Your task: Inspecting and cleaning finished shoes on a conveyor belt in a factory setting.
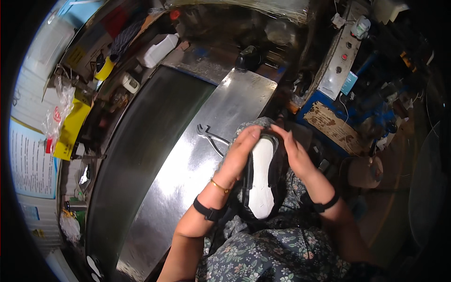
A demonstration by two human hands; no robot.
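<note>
Fingers [252,133] of the left hand [240,152] lie close together along the far end of a dark shoe [247,181], while those of the right hand [300,159] reach in from the other side, slightly parted, the two sets of tips nearly meeting; whether either hand pinches the edge I can't tell, since the undersides are hidden. That shoe sits between the hands, white insole [261,188] facing up, over the worker's floral garment [263,258]. Each forearm wears a black band [207,211], and a gold bracelet [220,186] circles the left wrist. Just left of the hands, metal pincers [205,134] rest on the shiny steel desk [239,96], which runs alongside a dark belt [150,117]. Well beyond stands a white jug [160,50].
</note>
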